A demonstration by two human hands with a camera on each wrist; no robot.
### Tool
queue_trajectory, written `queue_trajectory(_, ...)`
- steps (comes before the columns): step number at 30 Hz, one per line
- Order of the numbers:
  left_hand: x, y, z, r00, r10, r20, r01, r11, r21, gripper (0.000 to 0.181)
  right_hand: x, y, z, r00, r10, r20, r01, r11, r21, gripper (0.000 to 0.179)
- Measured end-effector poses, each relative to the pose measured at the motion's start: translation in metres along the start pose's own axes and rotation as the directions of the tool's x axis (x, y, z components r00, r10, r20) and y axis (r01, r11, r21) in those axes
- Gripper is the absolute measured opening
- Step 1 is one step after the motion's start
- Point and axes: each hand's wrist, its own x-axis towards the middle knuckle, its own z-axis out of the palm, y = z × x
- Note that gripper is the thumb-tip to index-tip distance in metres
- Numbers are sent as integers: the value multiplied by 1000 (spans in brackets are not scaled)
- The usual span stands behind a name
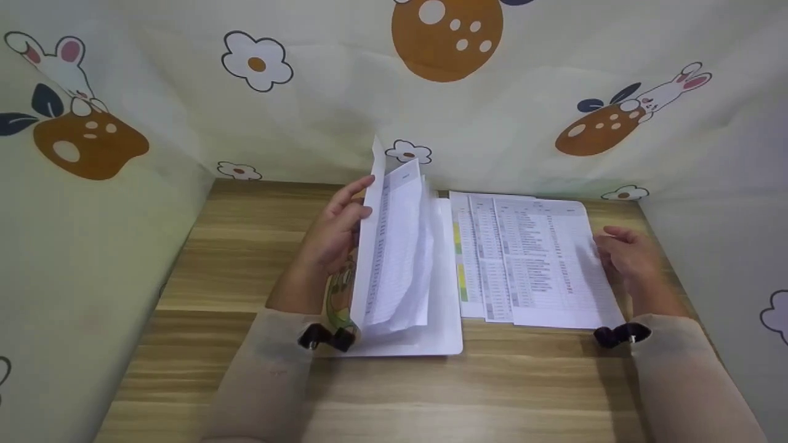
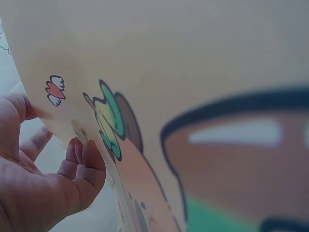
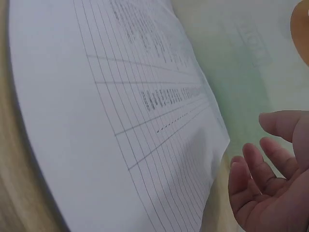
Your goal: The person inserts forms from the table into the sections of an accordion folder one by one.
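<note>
My left hand [image 1: 332, 237] grips the outer edge of a folder's cover [image 1: 364, 271] and holds it raised nearly upright. Cartoon figures, including a winged heart [image 2: 55, 91], decorate the cover's outside. Printed sheets [image 1: 397, 258] stand partly fanned inside, leaning beside the cover, above the white back cover [image 1: 444, 295] lying on the table. To the right, several printed sheets [image 1: 542, 264] lie overlapped, the leftmost with yellow and green strips. At their right edge is my right hand [image 1: 631, 255], its fingers loosely bent; in the right wrist view nothing lies between thumb and fingers.
The wood-grain table [image 1: 394, 400] is enclosed on three sides by a pale curtain [image 1: 320, 117] printed with flowers, oranges and rabbits. The sheets reach close to the table's back edge. A dark strap clip [image 1: 326, 337] sits at the left wrist.
</note>
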Motion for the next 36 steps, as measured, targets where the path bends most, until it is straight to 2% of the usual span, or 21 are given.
queue_trajectory(6, 0, 0, 1, 1000, 7, -6, -7, 1000, -5, 58, 10, 0, -2, 999, 47, 6, -45, 979, -200, 78)
queue_trajectory(13, 1, 0, 1, 1000, 3, -25, -3, 1000, -18, 58, 16, 1, 2, 999, 43, 33, -28, 933, -359, 85)
queue_trajectory(20, 0, 1, 2, 999, -12, -40, 12, 1000, -17, 59, 14, 2, 9, 997, 27, 72, 4, 912, -410, 87)
queue_trajectory(24, 0, 1, 2, 999, -17, -48, 17, 1000, -17, 59, 13, 3, 12, 998, 24, 65, 5, 913, -407, 84)
queue_trajectory(36, -1, 2, 2, 999, -7, -39, 6, 1000, -27, 59, 13, 11, 4, 999, -46, 5, 44, 906, -421, 53)
